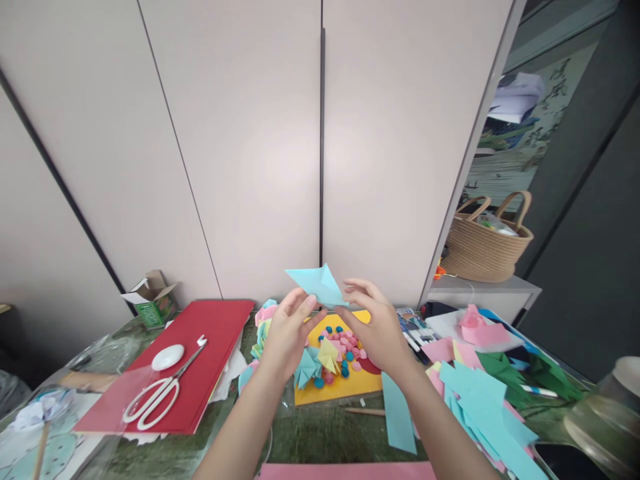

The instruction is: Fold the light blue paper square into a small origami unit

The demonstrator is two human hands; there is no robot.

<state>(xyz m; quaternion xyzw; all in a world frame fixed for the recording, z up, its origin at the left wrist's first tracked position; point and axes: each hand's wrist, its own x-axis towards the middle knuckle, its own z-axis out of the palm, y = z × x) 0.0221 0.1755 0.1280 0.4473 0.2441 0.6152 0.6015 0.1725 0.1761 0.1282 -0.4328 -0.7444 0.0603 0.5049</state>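
Note:
A light blue sheet of folded paper point(320, 283) is held up above the table, with pointed corners at its left and top. My left hand point(293, 327) pinches its lower edge between thumb and fingers. At the paper's right corner are the thumb and bent fingers of my right hand point(375, 327), closed around the tip. Below the hands lies a yellow sheet point(310, 397) bearing a blue folded paper star point(307, 367), a pale yellow paper star point(329, 355) and several small pink and blue pieces point(347, 347).
White-handled scissors point(163, 393) and a white oval object point(168, 357) lie on a red board point(210, 333) at left. Blue paper pieces point(485, 407) pile up at right, near a clear jar point(607, 407). A wooden stick point(365, 411) lies in front; cabinet doors point(250, 147) stand behind.

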